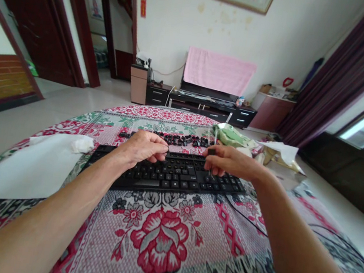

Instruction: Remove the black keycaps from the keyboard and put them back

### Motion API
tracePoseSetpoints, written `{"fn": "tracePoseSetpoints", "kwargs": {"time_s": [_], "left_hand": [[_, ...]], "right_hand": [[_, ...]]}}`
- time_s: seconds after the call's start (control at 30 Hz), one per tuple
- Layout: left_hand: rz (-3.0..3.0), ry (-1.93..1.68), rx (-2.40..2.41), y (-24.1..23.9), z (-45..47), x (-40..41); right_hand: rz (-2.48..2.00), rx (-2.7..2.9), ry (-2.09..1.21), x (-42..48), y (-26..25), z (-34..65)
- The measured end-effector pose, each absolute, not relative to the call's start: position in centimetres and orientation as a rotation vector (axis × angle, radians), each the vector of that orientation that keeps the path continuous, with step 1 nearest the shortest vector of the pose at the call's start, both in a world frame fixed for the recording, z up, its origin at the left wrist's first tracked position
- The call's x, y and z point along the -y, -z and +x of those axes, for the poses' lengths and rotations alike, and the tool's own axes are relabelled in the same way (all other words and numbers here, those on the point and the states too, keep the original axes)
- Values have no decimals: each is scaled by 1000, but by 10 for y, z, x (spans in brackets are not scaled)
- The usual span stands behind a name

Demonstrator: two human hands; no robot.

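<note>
A black keyboard [175, 183] lies on the table, some of its upper keys bare of their caps. Over its upper middle, my left hand [144, 148] is closed in a pinch on a small dark piece that looks like a keycap, mostly hidden by the fingers. My right hand [226, 160] hovers above the keyboard's right part. It grips a slim tool [215, 137] with a pale upper end and a dark middle; its exact kind is not clear. Behind the keyboard lie several loose black keycaps [181, 140] in a row.
A white sheet [23, 167] with a crumpled tissue [83, 144] lies on the left. At the back right are a green-white package [233, 136] and a tissue pack [280, 165]. The keyboard's cable [245, 216] runs right over the flowered tablecloth [162, 243].
</note>
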State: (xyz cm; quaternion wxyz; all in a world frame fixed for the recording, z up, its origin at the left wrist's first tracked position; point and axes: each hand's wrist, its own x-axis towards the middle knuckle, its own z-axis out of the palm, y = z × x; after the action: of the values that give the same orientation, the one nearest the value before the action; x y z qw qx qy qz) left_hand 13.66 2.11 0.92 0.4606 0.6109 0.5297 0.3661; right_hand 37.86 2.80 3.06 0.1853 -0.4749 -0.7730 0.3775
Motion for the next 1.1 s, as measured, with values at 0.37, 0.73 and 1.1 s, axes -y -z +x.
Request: {"fn": "tracePoseSetpoints", "kwargs": {"time_s": [0.37, 0.73, 1.1], "left_hand": [[1580, -833, -1348, -8, 123, -27], [1618, -777, -1282, -1, 130, -25], [1573, -735, -1182, -6, 146, -16]], "right_hand": [[-1308, 2627, -1168, -6, -41, 377], [-1224, 2719, -1318, 4, -42, 370], [-1009, 2271, -488, -5, -21, 323]]}}
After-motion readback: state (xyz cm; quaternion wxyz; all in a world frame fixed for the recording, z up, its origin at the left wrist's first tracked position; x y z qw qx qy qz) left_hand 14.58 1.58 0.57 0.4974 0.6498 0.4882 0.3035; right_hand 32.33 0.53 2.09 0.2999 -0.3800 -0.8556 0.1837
